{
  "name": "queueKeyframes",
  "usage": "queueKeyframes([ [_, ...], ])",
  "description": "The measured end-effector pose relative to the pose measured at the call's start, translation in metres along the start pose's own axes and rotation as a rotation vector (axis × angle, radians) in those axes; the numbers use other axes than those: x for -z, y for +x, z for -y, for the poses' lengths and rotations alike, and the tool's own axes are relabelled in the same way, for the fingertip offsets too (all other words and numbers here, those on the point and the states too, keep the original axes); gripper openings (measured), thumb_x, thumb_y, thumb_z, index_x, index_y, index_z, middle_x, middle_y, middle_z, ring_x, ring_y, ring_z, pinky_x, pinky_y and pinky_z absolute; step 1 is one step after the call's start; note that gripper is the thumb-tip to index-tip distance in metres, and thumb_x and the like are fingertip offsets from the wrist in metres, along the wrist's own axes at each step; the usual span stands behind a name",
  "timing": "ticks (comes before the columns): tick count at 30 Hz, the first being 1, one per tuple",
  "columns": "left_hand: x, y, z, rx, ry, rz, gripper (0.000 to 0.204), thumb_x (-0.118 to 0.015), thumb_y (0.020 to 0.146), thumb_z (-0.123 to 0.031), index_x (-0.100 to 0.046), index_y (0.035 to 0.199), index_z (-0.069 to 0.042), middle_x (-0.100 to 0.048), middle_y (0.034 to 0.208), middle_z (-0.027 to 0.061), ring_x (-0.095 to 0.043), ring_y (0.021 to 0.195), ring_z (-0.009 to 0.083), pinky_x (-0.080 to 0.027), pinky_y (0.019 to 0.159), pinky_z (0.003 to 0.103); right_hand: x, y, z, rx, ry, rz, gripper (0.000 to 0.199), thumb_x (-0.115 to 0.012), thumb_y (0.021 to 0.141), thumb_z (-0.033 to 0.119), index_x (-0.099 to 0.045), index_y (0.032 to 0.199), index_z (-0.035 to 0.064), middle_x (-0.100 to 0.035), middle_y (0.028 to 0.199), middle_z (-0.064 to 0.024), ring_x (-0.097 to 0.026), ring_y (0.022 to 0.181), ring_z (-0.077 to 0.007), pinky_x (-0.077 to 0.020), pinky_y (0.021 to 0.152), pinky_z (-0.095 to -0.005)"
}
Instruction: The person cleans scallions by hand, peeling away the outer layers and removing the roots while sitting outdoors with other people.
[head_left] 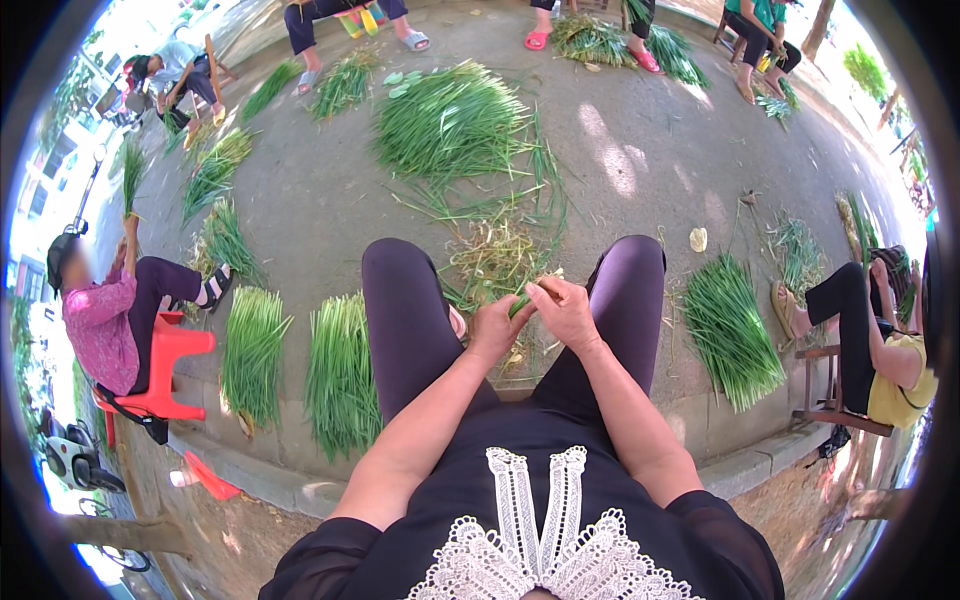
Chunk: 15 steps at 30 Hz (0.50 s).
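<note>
A: Item nearest the lens: a black top with a white lace panel (545, 540), from which two bare forearms are extended over dark purple trousers (405, 320).

B: And the hands?

A: The left hand (495, 330) and right hand (565, 312) are brought together between the knees. A green stalk (522, 303) is pinched between them: the left fingers are closed on its lower part, the right fingers curled over its upper end. Both grips are clenched on it, lightly by the look.

B: Entry for the stalk?

A: Slender, fresh green, mostly hidden by the fingers; only a short piece is shown. It is held above a litter of pale dry trimmings (495, 262) on the ground.

B: How is the step best done?

A: As judged, the stalk should be steadied low with the left hand while the outer withered skin is drawn off by the right in one pull along the length, so that the green blade is not snapped. The waste is best dropped straight down onto the trimmings, apart from the cleaned stock.

B: Stock recorded?

A: Sorted green bundles (340, 370) to the left, another bundle (732, 330) to the right, and a large loose heap (450, 125) ahead. Other seated people are noted around the edge, one on a red plastic stool (170, 365).
</note>
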<state>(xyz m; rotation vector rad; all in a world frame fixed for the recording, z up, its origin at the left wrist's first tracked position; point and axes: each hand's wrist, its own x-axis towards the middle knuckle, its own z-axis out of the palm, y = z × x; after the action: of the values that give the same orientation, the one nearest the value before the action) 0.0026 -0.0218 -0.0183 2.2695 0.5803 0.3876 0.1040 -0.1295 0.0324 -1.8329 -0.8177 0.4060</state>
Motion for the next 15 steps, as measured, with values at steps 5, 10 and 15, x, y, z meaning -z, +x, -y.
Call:
queueKeyframes([
  [5,0.006,0.001,-0.005,0.020,-0.082,0.039,0.033,-0.054,0.082,-0.042,-0.059,0.084,-0.009,-0.056,0.060,0.0148,-0.057,0.059,0.0344,-0.043,0.053,0.040,-0.003,0.001,-0.008,0.004,0.089,-0.037,0.019,-0.054,0.084,0.018,-0.055,0.081,-0.0010,-0.050,0.059,-0.0126,-0.048,0.053,-0.0179,-0.0398,0.053,-0.0315],
  [10,0.011,0.002,-0.015,0.174,-0.356,0.094,0.031,-0.048,0.088,-0.034,-0.060,0.090,-0.005,-0.058,0.062,0.0049,-0.058,0.053,0.0142,-0.045,0.053,0.028,-0.004,0.003,-0.017,-0.030,0.085,-0.057,0.024,-0.050,0.087,0.019,-0.050,0.072,-0.0003,-0.047,0.057,-0.0140,-0.046,0.051,-0.0234,-0.0375,0.051,-0.0350],
  [15,0.009,0.002,-0.007,0.071,-0.249,0.062,0.031,-0.047,0.089,-0.033,-0.061,0.090,-0.006,-0.056,0.059,0.0046,-0.055,0.050,0.0111,-0.044,0.052,0.027,-0.003,0.003,-0.014,0.055,-0.093,-0.116,0.027,-0.049,0.088,0.020,-0.047,0.070,-0.0001,-0.047,0.057,-0.0158,-0.047,0.051,-0.0282,-0.0375,0.051,-0.0371],
])
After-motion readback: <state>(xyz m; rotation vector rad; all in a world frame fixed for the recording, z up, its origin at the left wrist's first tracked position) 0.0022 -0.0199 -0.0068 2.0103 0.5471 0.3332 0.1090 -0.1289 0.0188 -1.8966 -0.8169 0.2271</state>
